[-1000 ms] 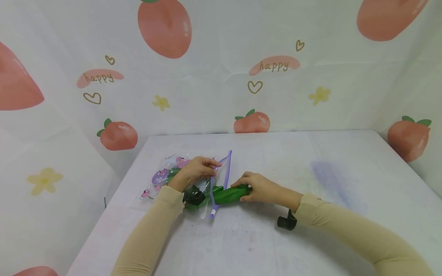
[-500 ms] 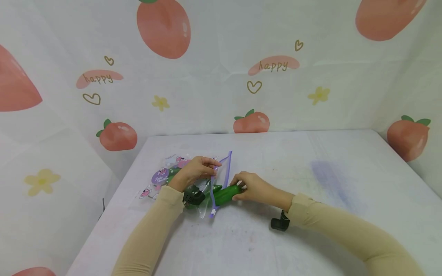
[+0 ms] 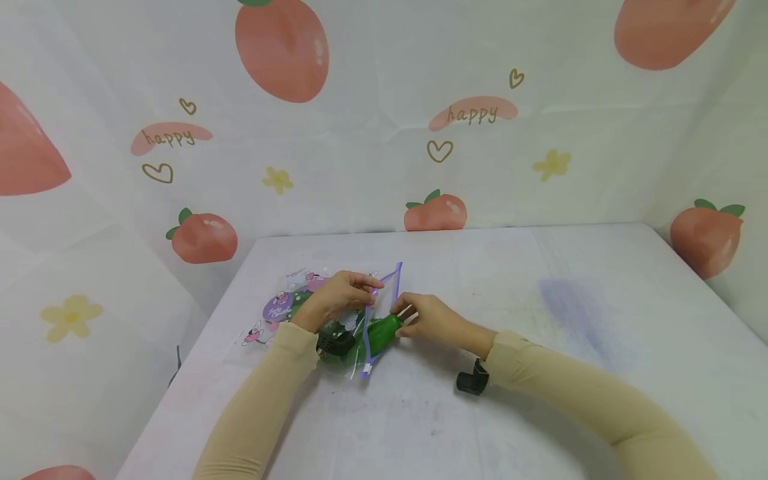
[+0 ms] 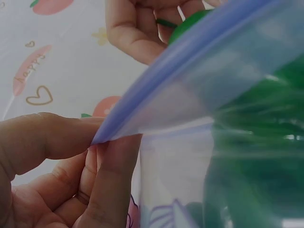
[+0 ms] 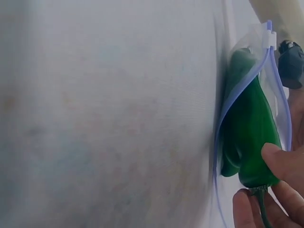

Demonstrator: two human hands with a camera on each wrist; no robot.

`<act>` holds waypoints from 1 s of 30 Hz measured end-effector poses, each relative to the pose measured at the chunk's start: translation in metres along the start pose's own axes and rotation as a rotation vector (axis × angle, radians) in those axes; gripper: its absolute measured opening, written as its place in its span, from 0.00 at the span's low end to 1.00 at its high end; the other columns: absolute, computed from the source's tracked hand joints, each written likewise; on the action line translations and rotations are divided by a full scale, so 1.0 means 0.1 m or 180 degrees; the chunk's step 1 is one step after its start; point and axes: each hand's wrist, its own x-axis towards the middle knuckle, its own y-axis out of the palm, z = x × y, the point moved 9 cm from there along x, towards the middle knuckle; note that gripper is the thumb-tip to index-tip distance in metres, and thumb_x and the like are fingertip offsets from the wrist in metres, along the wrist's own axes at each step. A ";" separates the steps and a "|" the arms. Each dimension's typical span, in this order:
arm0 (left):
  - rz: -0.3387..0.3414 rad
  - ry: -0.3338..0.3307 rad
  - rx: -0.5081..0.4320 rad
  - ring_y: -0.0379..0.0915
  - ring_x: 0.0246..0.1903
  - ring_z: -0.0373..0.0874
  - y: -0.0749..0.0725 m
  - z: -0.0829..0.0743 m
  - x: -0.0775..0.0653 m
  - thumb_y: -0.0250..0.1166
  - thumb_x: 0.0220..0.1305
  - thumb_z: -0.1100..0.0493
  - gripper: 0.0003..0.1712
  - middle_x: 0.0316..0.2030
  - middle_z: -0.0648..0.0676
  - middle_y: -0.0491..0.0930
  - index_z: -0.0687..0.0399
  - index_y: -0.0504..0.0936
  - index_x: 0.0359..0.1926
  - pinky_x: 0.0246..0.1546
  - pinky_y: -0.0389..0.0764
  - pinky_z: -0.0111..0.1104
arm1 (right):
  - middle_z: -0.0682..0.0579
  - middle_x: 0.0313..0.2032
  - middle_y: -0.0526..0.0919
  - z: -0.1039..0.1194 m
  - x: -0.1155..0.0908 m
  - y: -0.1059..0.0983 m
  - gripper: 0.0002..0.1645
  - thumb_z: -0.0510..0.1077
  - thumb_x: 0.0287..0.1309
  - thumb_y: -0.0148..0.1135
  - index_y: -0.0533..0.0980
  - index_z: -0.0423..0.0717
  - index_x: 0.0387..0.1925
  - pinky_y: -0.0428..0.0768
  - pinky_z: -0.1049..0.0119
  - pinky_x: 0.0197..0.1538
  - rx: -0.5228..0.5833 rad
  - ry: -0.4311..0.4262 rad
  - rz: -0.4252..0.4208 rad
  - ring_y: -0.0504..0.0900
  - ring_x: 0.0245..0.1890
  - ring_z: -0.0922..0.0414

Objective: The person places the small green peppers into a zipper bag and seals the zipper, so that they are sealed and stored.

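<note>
A clear zip bag [image 3: 278, 308] with printed cartoons and a purple zip edge lies on the table, its mouth facing right. My left hand [image 3: 337, 299] pinches the upper zip edge [image 4: 156, 78] between thumb and forefinger, lifting it away from the lower edge. My right hand [image 3: 437, 319] grips a long green pepper [image 5: 259, 147] at its stem end. Most of that pepper is inside the mouth; its stem end sticks out, with the thin stem between my fingers. Other green vegetables [image 5: 242, 61] show through the plastic, their kinds unclear.
A white slider [image 3: 367, 369] sits at the near end of the zip. The white table [image 3: 510, 413] has a purple smudge [image 3: 573, 317] on its right side. Behind stands a peach-printed backdrop [image 3: 360, 153]. Black wrist cameras [image 3: 473, 380] hang below each wrist.
My right hand has moved left, pushing the green pepper deeper into the bag; far less of it sticks out. The left hand keeps its pinch on the zip edge.
</note>
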 end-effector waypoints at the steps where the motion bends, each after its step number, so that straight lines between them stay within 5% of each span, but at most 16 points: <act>1: 0.0004 0.0008 0.0006 0.75 0.28 0.37 0.00 -0.01 0.00 0.59 0.59 0.75 0.24 0.29 0.48 0.76 0.79 0.71 0.58 0.33 0.80 0.25 | 0.46 0.45 0.83 0.01 0.01 0.00 0.20 0.36 0.49 0.73 0.76 0.40 0.44 0.82 0.71 0.43 -0.0008 -0.0016 0.0001 0.84 0.46 0.50; 15: 0.0025 0.0033 0.0043 0.76 0.29 0.37 0.00 -0.01 -0.01 0.61 0.57 0.74 0.25 0.31 0.52 0.76 0.78 0.72 0.57 0.33 0.79 0.25 | 0.42 0.47 0.84 0.03 0.13 0.10 0.19 0.35 0.54 0.69 0.79 0.34 0.48 0.81 0.70 0.46 0.0059 -0.0161 0.0166 0.84 0.46 0.50; 30: 0.0014 0.0016 0.0063 0.75 0.30 0.37 -0.01 -0.01 0.00 0.60 0.57 0.75 0.25 0.32 0.52 0.76 0.78 0.72 0.57 0.33 0.79 0.25 | 0.47 0.46 0.85 -0.02 0.25 0.16 0.17 0.37 0.55 0.68 0.82 0.38 0.47 0.79 0.67 0.49 -0.0303 -0.0018 0.0217 0.82 0.47 0.56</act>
